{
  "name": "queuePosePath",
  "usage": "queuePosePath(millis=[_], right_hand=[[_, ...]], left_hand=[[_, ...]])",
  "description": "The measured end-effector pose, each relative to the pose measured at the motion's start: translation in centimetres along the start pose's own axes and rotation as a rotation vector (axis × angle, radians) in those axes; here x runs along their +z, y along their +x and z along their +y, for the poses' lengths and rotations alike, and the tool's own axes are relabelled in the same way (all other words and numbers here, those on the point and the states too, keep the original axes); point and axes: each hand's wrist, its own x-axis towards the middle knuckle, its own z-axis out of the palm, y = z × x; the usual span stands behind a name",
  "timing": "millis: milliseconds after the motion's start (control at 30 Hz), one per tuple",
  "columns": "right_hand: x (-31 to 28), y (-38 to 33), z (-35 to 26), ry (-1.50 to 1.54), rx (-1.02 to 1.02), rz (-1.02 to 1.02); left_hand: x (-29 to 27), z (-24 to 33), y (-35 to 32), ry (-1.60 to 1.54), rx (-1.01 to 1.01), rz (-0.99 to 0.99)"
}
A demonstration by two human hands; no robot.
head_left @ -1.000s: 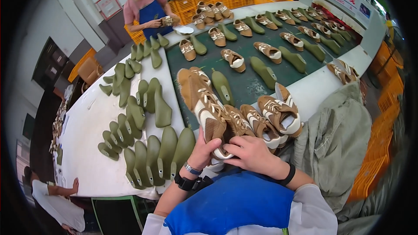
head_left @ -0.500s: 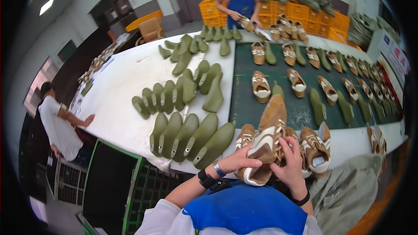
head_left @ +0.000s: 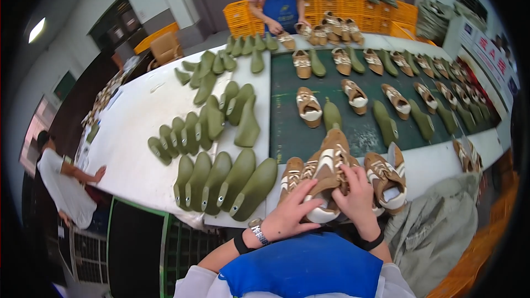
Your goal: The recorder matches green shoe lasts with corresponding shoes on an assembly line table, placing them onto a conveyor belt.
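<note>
- Far ahead of the hands, past the table's far edge, orange crates (head_left: 353,6) stand stacked; what they hold cannot be told.
- Just right of the right hand a grey sack (head_left: 441,232) slumps against the table edge, its contents hidden.
- The left hand (head_left: 292,215) cups the heel end of a brown-and-white shoe (head_left: 326,174), fingers spread and curled around it, a watch on the wrist.
- The right hand (head_left: 358,198) presses on the shoe's upper from the right, fingers bent over the laces and closed on it.
- The shoe sits tilted between both hands, close to the body, above the near table edge.
- More brown shoes (head_left: 386,179) lie touching it on either side.
- Left of the left hand, a row of green shoe lasts (head_left: 226,182) stands close-packed near the table edge.
- Ahead of the hands a dark green mat (head_left: 359,132) carries spaced shoes and lasts, with bare strips between them.
- Beyond the left-hand lasts the white tabletop (head_left: 138,132) lies open.
- At the far end another person in a blue apron (head_left: 280,5) handles shoes.
</note>
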Motion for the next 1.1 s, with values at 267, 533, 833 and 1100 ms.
queuePosePath(millis=[267, 533, 833, 1100], right_hand=[[-4.4, -0.3, 2.5, 0.080, 0.077, -0.033], [-6.4, -5.8, 10.7, -0.358, 0.400, -0.037], [-4.6, -5.4, 9.6, -0.435, 0.440, -0.004], [-3.7, -5.9, 9.7, -0.413, 0.526, -0.047]], left_hand=[[-1.4, -1.5, 0.0, 0.068, -0.214, 0.236], [-4.7, -13.7, 0.9, -0.688, -0.752, 0.470], [-1.3, -35.2, 10.1, 0.079, -0.531, 0.526], [-1.3, -36.5, 10.0, -0.130, -0.634, 0.392]])
